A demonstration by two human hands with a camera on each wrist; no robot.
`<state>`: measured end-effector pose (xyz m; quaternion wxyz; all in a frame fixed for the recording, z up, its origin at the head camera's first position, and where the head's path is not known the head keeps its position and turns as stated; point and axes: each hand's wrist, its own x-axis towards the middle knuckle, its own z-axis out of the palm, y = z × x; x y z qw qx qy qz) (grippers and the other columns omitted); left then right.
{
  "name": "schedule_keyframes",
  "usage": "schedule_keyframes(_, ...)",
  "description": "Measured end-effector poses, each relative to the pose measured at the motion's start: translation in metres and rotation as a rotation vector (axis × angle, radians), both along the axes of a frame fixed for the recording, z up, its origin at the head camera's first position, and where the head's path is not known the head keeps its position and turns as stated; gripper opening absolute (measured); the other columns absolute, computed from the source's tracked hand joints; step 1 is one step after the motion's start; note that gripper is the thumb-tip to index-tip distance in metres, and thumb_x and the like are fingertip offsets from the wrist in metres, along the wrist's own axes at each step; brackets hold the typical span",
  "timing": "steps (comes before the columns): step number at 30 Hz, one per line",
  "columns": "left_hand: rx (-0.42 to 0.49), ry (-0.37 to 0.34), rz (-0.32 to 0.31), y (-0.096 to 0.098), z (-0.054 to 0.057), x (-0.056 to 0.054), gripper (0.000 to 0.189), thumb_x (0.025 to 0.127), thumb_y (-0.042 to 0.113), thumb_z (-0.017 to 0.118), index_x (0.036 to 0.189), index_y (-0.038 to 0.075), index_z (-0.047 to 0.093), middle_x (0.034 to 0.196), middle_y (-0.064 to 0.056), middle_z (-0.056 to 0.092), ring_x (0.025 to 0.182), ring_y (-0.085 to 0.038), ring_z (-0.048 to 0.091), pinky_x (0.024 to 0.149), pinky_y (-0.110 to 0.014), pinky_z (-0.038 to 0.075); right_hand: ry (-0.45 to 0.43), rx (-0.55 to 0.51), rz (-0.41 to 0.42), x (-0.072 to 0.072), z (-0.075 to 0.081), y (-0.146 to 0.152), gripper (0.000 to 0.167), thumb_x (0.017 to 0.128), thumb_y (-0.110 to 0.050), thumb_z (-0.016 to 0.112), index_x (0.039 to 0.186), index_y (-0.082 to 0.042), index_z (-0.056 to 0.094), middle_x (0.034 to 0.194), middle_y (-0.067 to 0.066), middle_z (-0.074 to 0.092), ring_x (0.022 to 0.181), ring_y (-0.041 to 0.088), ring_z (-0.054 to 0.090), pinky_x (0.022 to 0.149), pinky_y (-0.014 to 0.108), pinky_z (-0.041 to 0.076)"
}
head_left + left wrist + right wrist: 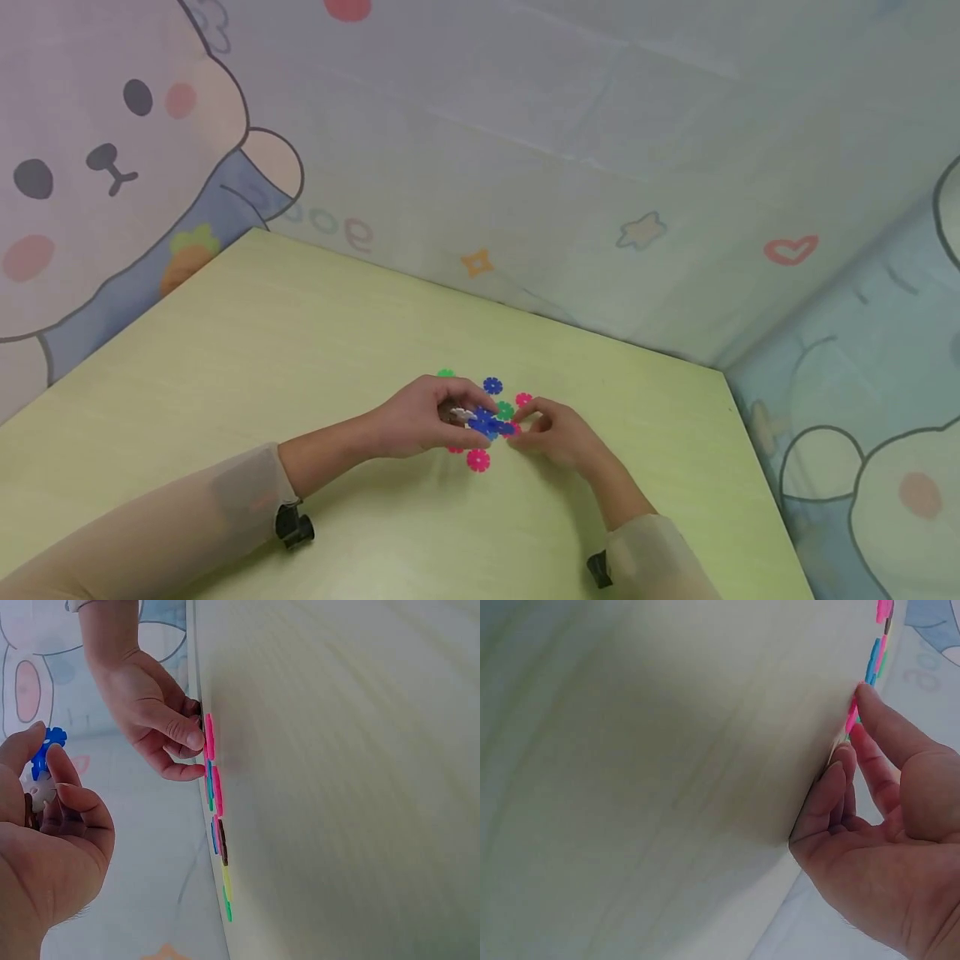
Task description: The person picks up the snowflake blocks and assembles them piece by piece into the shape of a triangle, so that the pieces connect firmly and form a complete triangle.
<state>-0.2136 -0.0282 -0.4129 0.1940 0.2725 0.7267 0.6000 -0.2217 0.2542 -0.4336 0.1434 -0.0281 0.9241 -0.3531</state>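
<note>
My left hand [420,421] holds a small build of joined snowflake discs above the table. Blue discs [483,422] stick out past the fingertips, with a white disc [41,789] and a brown disc [30,811] behind them, nearer the palm. Low at the tabletop, my right hand [558,435] has its thumb and forefinger at the edges of a pink snowflake disc [851,718]. Its other fingers are curled against the table. In the head view the blue discs overlap part of that pink disc.
Loose snowflake discs lie around the hands on the pale table [337,317]: a blue one [492,385], green ones [506,410], and pink ones [477,460]. Some are partly hidden by the left hand. A cartoon-printed cloth [525,167] hangs along the table's far edges.
</note>
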Motion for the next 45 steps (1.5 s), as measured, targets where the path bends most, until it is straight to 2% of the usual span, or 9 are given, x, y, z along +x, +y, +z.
schedule_keyframes(11,-0.015,0.012,-0.016,-0.001,0.000,0.000,0.034,0.094,0.019,0.089,0.127,0.015,0.077,0.111,-0.007,0.071,0.093,-0.020,0.077,0.080,-0.033,0.066,-0.014,-0.016,0.010,0.006,-0.002,0.007,0.023,0.096,-0.020,0.085,0.115,-0.020,0.073,0.109,0.003,0.069,0.105,0.022,0.062,0.090,0.037,0.054)
schedule_keyframes(19,-0.033,0.007,-0.014,0.001,-0.001,0.002,0.033,0.094,0.021,0.089,0.125,0.020,0.078,0.111,-0.005,0.069,0.092,-0.019,0.073,0.082,-0.040,0.067,0.035,-0.031,-0.015,0.020,-0.003,0.010,0.016,0.098,-0.018,0.083,0.109,-0.021,0.072,0.102,-0.001,0.073,0.096,0.019,0.066,0.085,0.033,0.055)
schedule_keyframes(21,-0.040,0.012,-0.014,0.001,-0.002,0.002,0.033,0.094,0.022,0.089,0.126,0.020,0.078,0.110,-0.004,0.069,0.092,-0.019,0.071,0.082,-0.041,0.067,0.040,-0.076,-0.016,0.027,0.000,0.011,0.013,0.100,-0.020,0.081,0.110,-0.019,0.072,0.099,0.000,0.076,0.092,0.019,0.068,0.084,0.033,0.055)
schedule_keyframes(24,-0.046,0.019,-0.016,0.002,-0.002,0.002,0.034,0.094,0.023,0.089,0.126,0.020,0.078,0.111,-0.004,0.069,0.094,-0.019,0.071,0.081,-0.036,0.066,0.034,-0.223,-0.028,0.038,0.007,0.012,0.016,0.103,-0.020,0.078,0.116,-0.014,0.071,0.102,0.005,0.079,0.092,0.021,0.074,0.087,0.031,0.061)
schedule_keyframes(29,-0.052,0.039,-0.013,0.002,-0.001,0.001,0.032,0.094,0.024,0.089,0.125,0.022,0.078,0.114,-0.004,0.069,0.100,-0.020,0.072,0.083,-0.030,0.065,-0.011,-0.509,-0.124,0.056,0.024,0.009,0.027,0.104,-0.018,0.076,0.126,-0.005,0.068,0.109,0.013,0.078,0.100,0.027,0.080,0.093,0.035,0.067)
schedule_keyframes(32,-0.056,0.048,-0.011,0.002,-0.001,0.001,0.033,0.094,0.024,0.089,0.125,0.022,0.078,0.115,-0.004,0.069,0.101,-0.020,0.072,0.085,-0.030,0.065,-0.037,-0.609,-0.167,0.062,0.031,0.006,0.029,0.104,-0.018,0.076,0.127,-0.003,0.067,0.110,0.012,0.078,0.101,0.027,0.081,0.095,0.036,0.067)
schedule_keyframes(35,-0.055,0.052,-0.010,0.002,-0.001,0.001,0.034,0.094,0.025,0.090,0.126,0.021,0.078,0.115,-0.003,0.069,0.102,-0.020,0.072,0.087,-0.030,0.065,-0.067,-0.670,-0.174,0.066,0.035,0.002,0.030,0.105,-0.016,0.075,0.128,0.001,0.066,0.109,0.011,0.079,0.100,0.025,0.081,0.096,0.037,0.066)
schedule_keyframes(41,-0.049,0.051,-0.016,0.004,-0.001,0.002,0.035,0.093,0.025,0.090,0.126,0.020,0.078,0.115,-0.004,0.069,0.102,-0.020,0.073,0.088,-0.030,0.065,-0.088,-0.695,-0.185,0.070,0.038,-0.003,0.029,0.105,-0.015,0.074,0.127,0.003,0.065,0.104,0.010,0.080,0.098,0.023,0.082,0.094,0.036,0.067)
schedule_keyframes(45,-0.054,0.052,-0.020,0.005,-0.002,0.001,0.035,0.093,0.025,0.090,0.125,0.020,0.077,0.113,-0.004,0.070,0.101,-0.019,0.074,0.088,-0.031,0.065,-0.093,-0.700,-0.170,0.072,0.039,-0.004,0.035,0.106,-0.017,0.073,0.133,0.005,0.065,0.105,0.008,0.080,0.098,0.022,0.082,0.094,0.036,0.067)
